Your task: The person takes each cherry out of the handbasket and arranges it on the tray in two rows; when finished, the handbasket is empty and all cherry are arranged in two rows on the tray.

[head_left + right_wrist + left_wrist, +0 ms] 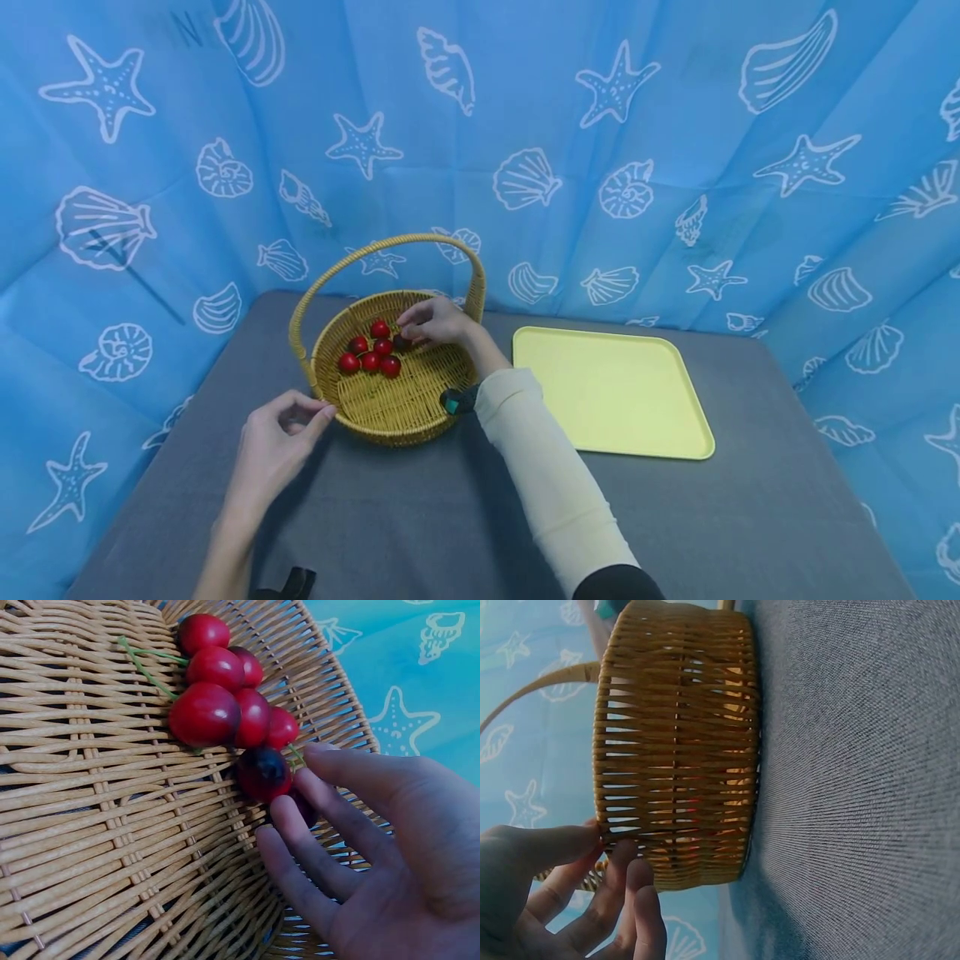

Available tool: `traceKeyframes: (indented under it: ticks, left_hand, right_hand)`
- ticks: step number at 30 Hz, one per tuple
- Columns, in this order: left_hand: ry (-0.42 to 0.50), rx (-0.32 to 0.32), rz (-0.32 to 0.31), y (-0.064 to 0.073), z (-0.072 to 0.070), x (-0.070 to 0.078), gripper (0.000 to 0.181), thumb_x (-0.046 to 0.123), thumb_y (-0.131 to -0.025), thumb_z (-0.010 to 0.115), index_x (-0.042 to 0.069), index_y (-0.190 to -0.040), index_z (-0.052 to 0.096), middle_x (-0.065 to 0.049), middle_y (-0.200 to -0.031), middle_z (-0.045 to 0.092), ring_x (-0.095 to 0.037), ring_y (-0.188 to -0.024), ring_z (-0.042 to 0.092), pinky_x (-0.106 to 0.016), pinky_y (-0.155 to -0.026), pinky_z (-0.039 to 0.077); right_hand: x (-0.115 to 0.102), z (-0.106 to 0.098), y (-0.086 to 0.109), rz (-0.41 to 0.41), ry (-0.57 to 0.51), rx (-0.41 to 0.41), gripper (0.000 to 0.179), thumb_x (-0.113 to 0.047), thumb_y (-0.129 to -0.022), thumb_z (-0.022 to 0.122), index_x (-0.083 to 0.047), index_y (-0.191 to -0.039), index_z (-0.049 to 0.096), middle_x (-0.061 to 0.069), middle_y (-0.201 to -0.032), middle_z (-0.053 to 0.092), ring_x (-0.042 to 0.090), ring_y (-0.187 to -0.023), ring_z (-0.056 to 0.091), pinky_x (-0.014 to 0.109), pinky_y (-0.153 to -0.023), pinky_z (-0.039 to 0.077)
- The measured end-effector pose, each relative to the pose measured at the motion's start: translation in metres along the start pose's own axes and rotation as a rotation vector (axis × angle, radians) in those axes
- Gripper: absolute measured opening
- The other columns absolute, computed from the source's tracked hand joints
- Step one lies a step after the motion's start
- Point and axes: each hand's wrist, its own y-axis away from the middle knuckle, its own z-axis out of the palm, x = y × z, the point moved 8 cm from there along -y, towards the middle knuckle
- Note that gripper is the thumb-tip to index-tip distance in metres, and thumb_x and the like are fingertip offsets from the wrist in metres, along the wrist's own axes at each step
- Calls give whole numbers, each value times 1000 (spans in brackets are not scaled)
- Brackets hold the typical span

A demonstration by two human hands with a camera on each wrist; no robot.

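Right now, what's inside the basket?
Red cherries with green stems lie bunched inside the basket. The right hand touches a darker one. Anything under its fingers is hidden.

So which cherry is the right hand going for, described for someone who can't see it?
Find the wicker basket left of the yellow tray. Inside sits a cluster of red cherries. The one meant is the dark cherry at the cluster's edge, touching the right hand: almost black, unlike its bright neighbours.

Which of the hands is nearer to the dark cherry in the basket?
Right. The right hand touches the dark cherry inside the basket; the left hand rests at the basket's outer rim.
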Motion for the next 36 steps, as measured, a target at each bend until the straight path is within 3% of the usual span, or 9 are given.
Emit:
traceKeyframes:
  ticks: [5,12,16,22,28,34,36]
  left_hand:
    - [-1,-3,6,1,0,0,18,26,-102,78,9,-108,77,-15,-106,83,-8,-63,64,-27,-59,49]
    - [0,-6,-4,2,0,0,19,27,-103,78,9,-109,77,-15,-109,82,-10,-66,66,-26,-60,50]
    - [1,-7,-1,1,0,1,19,26,-103,78,9,-109,77,-15,-109,82,-12,-69,69,-26,-60,51]
    - [12,-7,1,1,2,1,19,25,-103,76,8,-113,75,-16,-108,82,-20,-79,77,-25,-63,53]
    - [5,-7,-9,2,3,2,23,27,-103,77,10,-118,75,-16,-108,82,-19,-84,78,-23,-68,55]
    - [37,-35,-39,2,7,0,28,31,-102,78,11,-121,75,-16,-108,83,-21,-83,79,-25,-65,55]
    - [44,-37,-35,2,7,0,27,30,-102,77,10,-121,76,-17,-108,83,-22,-82,80,-26,-64,55]
  right_hand:
    - [1,3,0,-18,61,-47,35,-7,-107,67,-1,-142,69,22,-141,72,37,-128,70,52,-104,61]
    - [7,12,0,-6,155,-153,38,-6,-106,69,-4,-144,68,19,-145,68,32,-129,70,42,-99,64]
    - [8,14,1,12,147,-180,38,-4,-104,70,-4,-143,69,19,-140,69,31,-120,75,36,-97,64]
    - [6,11,2,-7,204,-152,36,-6,-102,73,-7,-139,73,17,-131,75,15,-99,75,27,-87,63]
    - [3,4,5,-6,95,-137,40,-6,-103,72,-6,-143,69,15,-141,71,22,-101,80,37,-93,65]
    - [-2,-2,11,-12,-12,-172,41,-3,-106,68,-4,-146,66,17,-138,71,24,-109,79,51,-106,60]
    - [-5,-4,15,-31,-4,-176,40,-4,-105,68,-5,-146,67,16,-140,70,25,-113,78,53,-108,59]
